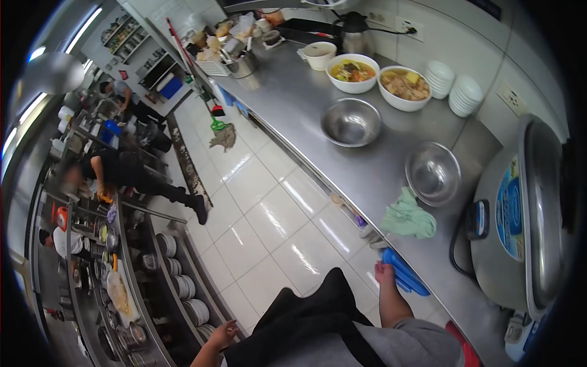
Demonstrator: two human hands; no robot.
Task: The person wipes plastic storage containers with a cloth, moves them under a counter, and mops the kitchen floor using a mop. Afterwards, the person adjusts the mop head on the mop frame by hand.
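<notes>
My left hand (225, 334) hangs at the lower left, near stacked plates on a shelf; its fingers are apart and hold nothing. On the right, my right hand (384, 273) is beside the steel counter's edge, close to a blue plastic object (405, 273); its fingers look partly curled, and whether it holds anything is unclear. A green cloth (411, 215) lies on the counter (293, 92) above that hand. Two steel bowls (351, 122) (433, 174) stand farther up. Behind them are a white bowl of colourful food (352, 73) and a white bowl of meat pieces (405, 88).
A large steel cooker (520, 214) stands at the right. White cup stacks (466, 96) and a kettle (356, 33) are by the wall. A mop (222, 136) rests on the tiled floor. Several people work at the left; one in black (131, 168) extends a leg into the aisle.
</notes>
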